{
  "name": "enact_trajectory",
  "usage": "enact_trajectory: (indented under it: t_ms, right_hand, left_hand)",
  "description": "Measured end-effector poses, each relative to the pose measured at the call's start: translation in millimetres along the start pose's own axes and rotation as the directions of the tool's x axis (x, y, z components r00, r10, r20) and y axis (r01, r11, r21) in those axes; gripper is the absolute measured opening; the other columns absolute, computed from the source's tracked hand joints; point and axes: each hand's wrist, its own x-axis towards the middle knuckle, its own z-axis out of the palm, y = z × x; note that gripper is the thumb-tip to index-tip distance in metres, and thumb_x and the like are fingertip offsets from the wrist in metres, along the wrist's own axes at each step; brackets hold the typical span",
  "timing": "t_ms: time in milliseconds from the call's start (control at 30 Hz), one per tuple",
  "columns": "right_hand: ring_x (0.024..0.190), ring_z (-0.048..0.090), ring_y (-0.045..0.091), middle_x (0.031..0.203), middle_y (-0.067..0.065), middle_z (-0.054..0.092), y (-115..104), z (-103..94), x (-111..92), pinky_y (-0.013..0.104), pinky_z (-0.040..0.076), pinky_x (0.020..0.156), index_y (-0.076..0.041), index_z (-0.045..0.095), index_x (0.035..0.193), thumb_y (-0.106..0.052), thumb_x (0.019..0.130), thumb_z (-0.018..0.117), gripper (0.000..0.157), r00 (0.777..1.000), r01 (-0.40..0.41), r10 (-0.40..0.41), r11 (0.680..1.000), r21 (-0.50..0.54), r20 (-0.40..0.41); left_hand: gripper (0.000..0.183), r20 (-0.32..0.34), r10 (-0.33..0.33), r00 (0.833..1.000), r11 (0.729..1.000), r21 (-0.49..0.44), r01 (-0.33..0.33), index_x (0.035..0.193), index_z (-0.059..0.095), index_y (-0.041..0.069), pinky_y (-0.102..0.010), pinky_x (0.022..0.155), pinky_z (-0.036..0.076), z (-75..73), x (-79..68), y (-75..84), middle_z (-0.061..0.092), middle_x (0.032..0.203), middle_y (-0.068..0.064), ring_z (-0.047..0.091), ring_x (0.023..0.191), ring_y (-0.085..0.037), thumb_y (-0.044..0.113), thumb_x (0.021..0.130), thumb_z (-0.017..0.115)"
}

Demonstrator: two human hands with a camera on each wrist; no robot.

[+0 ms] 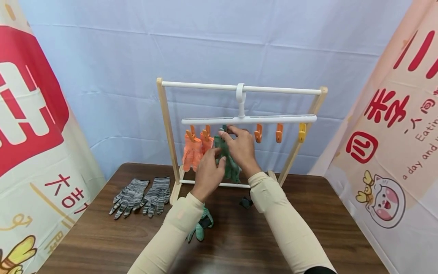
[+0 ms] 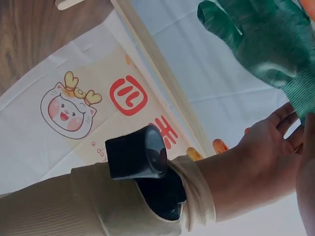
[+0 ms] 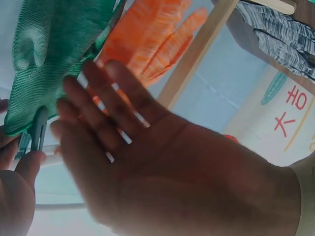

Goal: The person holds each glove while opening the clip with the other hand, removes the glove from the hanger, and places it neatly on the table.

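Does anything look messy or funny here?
A little: one green glove lies alone on the table, partly hidden by the left sleeve, while the gray gloves lie side by side. Nothing looks spilled or broken.

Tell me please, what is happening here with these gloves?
A person's right hand pinches a green clip at the cuff of a green glove, just below a white hanger. The left hand is open close to that glove; whether it touches is unclear. Two orange gloves hang from orange clips, and two striped gray gloves lie on the table.
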Motion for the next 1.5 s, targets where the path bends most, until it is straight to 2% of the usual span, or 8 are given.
enact_trajectory:
  t_ms: [167, 333, 500, 633, 767, 933, 1167, 1500]
  right_hand:
    - [0.098, 0.057, 0.02, 0.101, -0.002, 0.067, -1, -3.6, 0, 0.037, 0.045, 0.078, -0.016, 0.068, 0.112, -0.042, 0.084, 0.064, 0.039, 1.0, 0.001, -0.001, 1.0, -0.003, 0.003]
    - [0.096, 0.057, 0.017, 0.099, -0.002, 0.068, -2, -5.3, 1, 0.036, 0.045, 0.077, -0.017, 0.069, 0.11, -0.042, 0.083, 0.065, 0.038, 1.0, 0.007, -0.007, 1.0, 0.002, 0.008]
    - [0.094, 0.059, 0.014, 0.098, -0.002, 0.068, -2, -5.2, 1, 0.034, 0.046, 0.076, -0.016, 0.07, 0.109, -0.042, 0.082, 0.065, 0.037, 1.0, -0.003, 0.002, 1.0, 0.017, 0.008]
    - [0.094, 0.06, 0.012, 0.1, -0.002, 0.068, -2, -6.2, 0, 0.033, 0.047, 0.075, -0.017, 0.069, 0.11, -0.042, 0.083, 0.065, 0.037, 1.0, -0.021, 0.02, 0.999, 0.03, 0.016]
    - [0.097, 0.059, 0.013, 0.105, -0.002, 0.067, -2, -7.3, -1, 0.033, 0.047, 0.078, -0.018, 0.067, 0.113, -0.044, 0.083, 0.064, 0.04, 0.999, -0.034, 0.033, 0.999, 0.031, 0.029]
    - [0.098, 0.06, 0.012, 0.104, -0.002, 0.067, -1, -8.1, 0, 0.033, 0.048, 0.079, -0.019, 0.068, 0.112, -0.044, 0.083, 0.064, 0.039, 0.999, -0.039, 0.039, 0.999, 0.019, 0.008]
    - [0.097, 0.06, 0.012, 0.101, -0.003, 0.068, 0, -7.9, 1, 0.032, 0.048, 0.077, -0.02, 0.069, 0.109, -0.041, 0.082, 0.066, 0.034, 0.998, -0.053, 0.053, 0.999, 0.008, -0.016]
    - [0.096, 0.061, 0.013, 0.101, -0.002, 0.068, -1, -6.8, 0, 0.033, 0.048, 0.077, -0.02, 0.069, 0.109, -0.04, 0.083, 0.066, 0.033, 0.998, -0.046, 0.046, 0.999, 0.008, -0.035]
  left_hand:
    - [0.042, -0.026, -0.072, 0.997, 0.995, 0.064, 0.073, 0.127, 0.05, 0.006, -0.044, 0.084, 0.044, 0.7, 3.3, -1.9, 0.055, 0.118, -0.008, 0.054, 0.104, -0.026, 0.027, 0.091, 0.055]
    - [0.04, -0.042, -0.105, 0.994, 0.991, 0.081, 0.108, 0.125, 0.051, 0.006, -0.042, 0.077, 0.045, 2.1, 11.1, -7.8, 0.058, 0.111, -0.01, 0.056, 0.093, -0.024, 0.028, 0.091, 0.054]
    - [0.03, -0.028, -0.155, 0.987, 0.987, -0.051, 0.154, 0.117, 0.056, 0.006, -0.036, 0.072, 0.046, 3.7, 19.6, -15.1, 0.061, 0.101, -0.007, 0.057, 0.086, -0.02, 0.024, 0.092, 0.054]
    - [0.023, -0.019, -0.223, 0.975, 0.959, -0.185, 0.216, 0.109, 0.058, 0.008, -0.034, 0.072, 0.046, 3.8, 22.5, -17.2, 0.06, 0.096, -0.005, 0.056, 0.085, -0.019, 0.023, 0.092, 0.056]
    - [0.02, -0.031, -0.253, 0.967, 0.944, -0.225, 0.24, 0.103, 0.058, 0.009, -0.034, 0.068, 0.046, 3.3, 24.7, -16.7, 0.059, 0.091, -0.004, 0.056, 0.079, -0.019, 0.025, 0.091, 0.058]
    - [0.017, -0.053, -0.232, 0.971, 0.951, -0.224, 0.215, 0.097, 0.06, 0.01, -0.033, 0.066, 0.046, 3.2, 26.7, -15.9, 0.06, 0.085, -0.003, 0.056, 0.076, -0.017, 0.025, 0.089, 0.06]
    - [0.013, -0.02, -0.183, 0.983, 0.954, -0.244, 0.173, 0.095, 0.062, 0.009, -0.032, 0.064, 0.046, 1.0, 23.0, -15.6, 0.061, 0.082, -0.002, 0.056, 0.072, -0.016, 0.02, 0.088, 0.062]
    - [0.008, -0.018, -0.139, 0.99, 0.973, -0.19, 0.133, 0.092, 0.062, 0.015, -0.031, 0.061, 0.044, 1.9, 14.1, -17.8, 0.06, 0.077, 0.003, 0.055, 0.068, -0.013, 0.022, 0.087, 0.063]
